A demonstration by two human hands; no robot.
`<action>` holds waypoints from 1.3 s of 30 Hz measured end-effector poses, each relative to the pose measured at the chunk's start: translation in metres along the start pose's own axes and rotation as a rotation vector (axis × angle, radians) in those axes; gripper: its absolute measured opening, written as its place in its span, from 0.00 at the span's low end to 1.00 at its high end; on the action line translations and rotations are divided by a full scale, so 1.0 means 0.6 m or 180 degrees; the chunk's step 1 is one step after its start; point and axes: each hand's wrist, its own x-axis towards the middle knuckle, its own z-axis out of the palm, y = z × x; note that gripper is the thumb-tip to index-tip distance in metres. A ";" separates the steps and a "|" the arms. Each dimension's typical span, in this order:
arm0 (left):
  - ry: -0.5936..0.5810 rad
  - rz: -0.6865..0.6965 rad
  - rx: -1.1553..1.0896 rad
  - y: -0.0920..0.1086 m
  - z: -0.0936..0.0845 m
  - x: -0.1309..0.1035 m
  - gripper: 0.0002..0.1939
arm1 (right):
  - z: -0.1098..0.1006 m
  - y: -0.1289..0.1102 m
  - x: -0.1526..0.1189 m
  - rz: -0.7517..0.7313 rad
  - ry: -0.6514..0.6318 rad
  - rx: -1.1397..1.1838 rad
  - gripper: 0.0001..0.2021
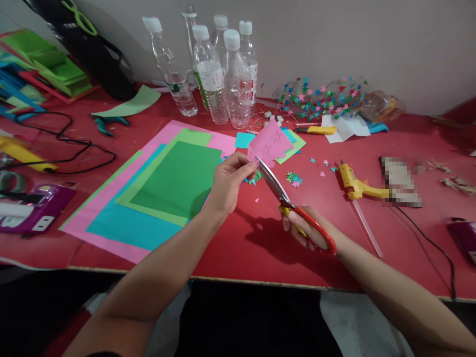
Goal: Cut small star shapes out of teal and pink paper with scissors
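My right hand (303,230) grips a pair of scissors (273,181) with red and yellow handles. The blades look closed or nearly so, and their tips reach the fingertips of my left hand (232,181). Thumb and index finger of that left hand are pinched together; what sits between them is too small to make out. Just behind the fingertips is a pink paper piece (269,141) with drawn star outlines and a jagged cut edge. Small cut paper stars (294,178) lie in a heap beyond the scissors, with more partly hidden behind the blades.
Coloured paper sheets (174,176) are stacked at left. Plastic bottles (238,84) stand by the wall, beside a star-covered bottle (323,99) lying down. A yellow cutter (322,130), a yellow glue gun (355,183) with its cord, and green pliers (107,124) rest on the red table (238,258).
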 end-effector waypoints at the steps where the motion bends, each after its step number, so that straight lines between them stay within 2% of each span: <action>1: -0.0003 -0.0015 -0.0003 -0.001 0.000 0.000 0.07 | 0.001 -0.001 0.000 0.0024 0.0012 -0.0005 0.25; 7: -0.0040 -0.0033 -0.0025 -0.004 0.000 0.000 0.07 | 0.002 -0.006 0.001 0.0071 0.0135 -0.0119 0.25; 14: -0.0035 -0.0064 -0.0095 -0.005 0.002 0.000 0.06 | 0.011 -0.011 0.002 0.0416 0.0345 -0.0292 0.22; 23: -0.0151 -0.0077 -0.0138 -0.006 0.003 0.000 0.07 | 0.012 -0.007 0.002 0.0215 0.0354 -0.0164 0.24; 29: -0.0139 -0.0094 -0.0120 -0.005 0.003 -0.001 0.07 | 0.013 -0.016 0.004 0.0427 0.0422 -0.0275 0.21; 39: -0.0035 -0.0079 0.0015 0.003 0.001 0.003 0.05 | 0.009 -0.027 0.001 0.0509 0.0474 -0.0266 0.19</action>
